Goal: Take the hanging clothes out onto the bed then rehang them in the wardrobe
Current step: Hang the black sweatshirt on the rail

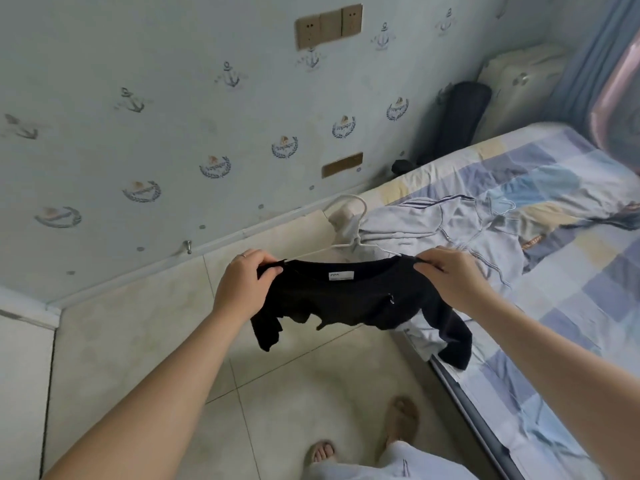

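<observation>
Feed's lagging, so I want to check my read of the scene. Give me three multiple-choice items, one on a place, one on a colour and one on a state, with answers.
1. Where does the grey jacket lie?
A. on the floor
B. on the bed
C. on a chair

2. What colour is the held top?
A. black
B. red
C. white

3. How is the top held?
A. by one hand
B. by both hands
C. by neither hand

Answers:
1. B: it is spread over the checked sheet.
2. A: the cloth is black, with a white label.
3. B: the left hand and right hand each grip a shoulder.
</observation>
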Motion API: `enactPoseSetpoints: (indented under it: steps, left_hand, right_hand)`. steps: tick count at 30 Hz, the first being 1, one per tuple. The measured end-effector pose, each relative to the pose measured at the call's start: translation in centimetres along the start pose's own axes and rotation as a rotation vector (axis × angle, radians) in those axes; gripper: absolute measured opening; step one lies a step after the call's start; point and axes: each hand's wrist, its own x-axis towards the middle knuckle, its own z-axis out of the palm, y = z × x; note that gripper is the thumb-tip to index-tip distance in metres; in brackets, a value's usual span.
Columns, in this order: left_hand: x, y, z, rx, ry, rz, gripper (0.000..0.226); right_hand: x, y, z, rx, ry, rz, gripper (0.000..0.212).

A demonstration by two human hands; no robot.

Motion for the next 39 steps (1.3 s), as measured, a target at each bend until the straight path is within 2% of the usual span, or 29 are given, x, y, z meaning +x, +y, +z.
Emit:
enactPoseSetpoints:
  steps: [4, 11, 20, 26, 34, 39]
  left_hand:
    - [-5.2, -1.7, -2.3, -0.001, 0.063, -0.052, 0.006]
    - [-16.0, -1.9, -5.3, 0.030, 0.208, -0.144, 0.007]
    - [-33.3, 2.2, -8.4, 0.068, 0.428, -0.194, 0.007]
    - [-42.3, 5.7, -12.2, 0.078, 0.563, -0.205, 0.006]
    - [-50.9, 9.1, -20.0, 0.164, 0.795, -0.121, 0.011]
    - [-55.7, 12.0, -26.7, 0.297, 1.014, 0.026, 0.016]
  right_hand:
    - [-2.8, -2.7, 1.5, -0.008, -0.077, -0.030, 0.010]
    - [-8.6, -5.5, 3.0, 0.010, -0.107, -0.174, 0.010]
    - [-19.7, -8.5, 1.2, 0.024, -0.121, -0.458, 0.013]
    - [-25.7, -12.5, -1.1, 0.074, -0.138, -0.570, 0.009]
    - [-31.7, -21.5, -4.5, 0.173, -0.094, -0.757, 0.007]
    - [-36.0, -29.2, -7.5, 0.289, -0.018, -0.897, 0.018]
